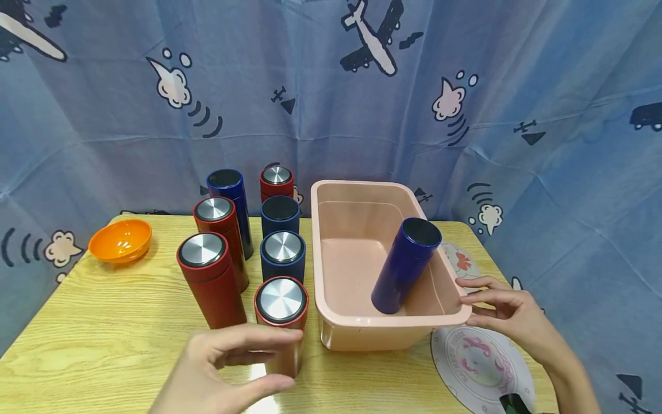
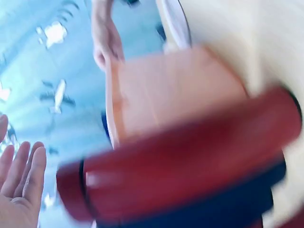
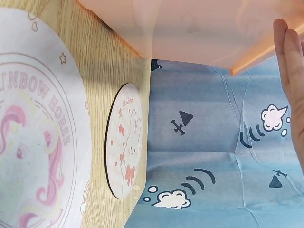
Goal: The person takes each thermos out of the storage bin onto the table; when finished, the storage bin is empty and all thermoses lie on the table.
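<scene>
My left hand [image 1: 227,368] is beside the front red thermos bottle [image 1: 281,302], its thumb and fingers spread apart. In the left wrist view, a gap shows between these fingers [image 2: 35,173] and the blurred red bottle [image 2: 190,156]. My right hand [image 1: 509,310] touches the right front corner of a pink plastic bin [image 1: 323,264]; its straight fingers [image 3: 287,52] lie against the rim in the right wrist view. A blue thermos bottle [image 1: 405,267] leans inside the bin against its right wall. The right thumb's contact is hard to make out.
Left of the bin stand several more bottles, including a red one [image 1: 214,282] and a dark blue one [image 1: 283,256]. An orange bowl [image 1: 121,241] sits at the far left. Right of the bin lie round printed mats [image 1: 450,356], with a dark object [image 1: 514,402] at the nearer one.
</scene>
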{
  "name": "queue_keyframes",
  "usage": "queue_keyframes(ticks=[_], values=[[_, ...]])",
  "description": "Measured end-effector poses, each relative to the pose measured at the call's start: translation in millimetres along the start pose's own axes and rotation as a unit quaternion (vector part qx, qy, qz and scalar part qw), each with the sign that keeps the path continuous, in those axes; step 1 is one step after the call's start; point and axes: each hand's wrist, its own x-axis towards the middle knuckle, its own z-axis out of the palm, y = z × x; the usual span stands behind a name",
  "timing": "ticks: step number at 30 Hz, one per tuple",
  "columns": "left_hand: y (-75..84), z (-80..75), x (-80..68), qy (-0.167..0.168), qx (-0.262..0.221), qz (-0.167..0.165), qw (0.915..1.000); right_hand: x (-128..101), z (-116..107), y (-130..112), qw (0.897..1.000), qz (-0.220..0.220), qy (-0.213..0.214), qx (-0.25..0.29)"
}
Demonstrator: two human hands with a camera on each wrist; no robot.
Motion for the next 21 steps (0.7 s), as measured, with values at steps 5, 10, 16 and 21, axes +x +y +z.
queue_keyframes(ticks=[5, 10, 16, 21], values=[[0.5, 42.3, 19.0, -0.083, -0.097, -0.053, 0.9904, -0.4, -0.1, 1.6, 1.000, -0.009, 0.002, 0.004], [-12.2, 92.3, 42.2, -0.112, -0.142, -0.023, 0.9832, -0.8, 0.5, 2.0, 1.000, -0.009, 0.001, 0.006], [-18.1, 134.8, 81.3, -0.064, -0.145, 0.038, 0.9866, -1.2, 0.5, 1.4, 1.000, 0.001, 0.002, -0.017], [-17.6, 148.9, 114.1, -0.002, -0.135, 0.049, 0.9897, -2.3, 0.1, 0.7, 1.000, 0.003, 0.004, -0.020]])
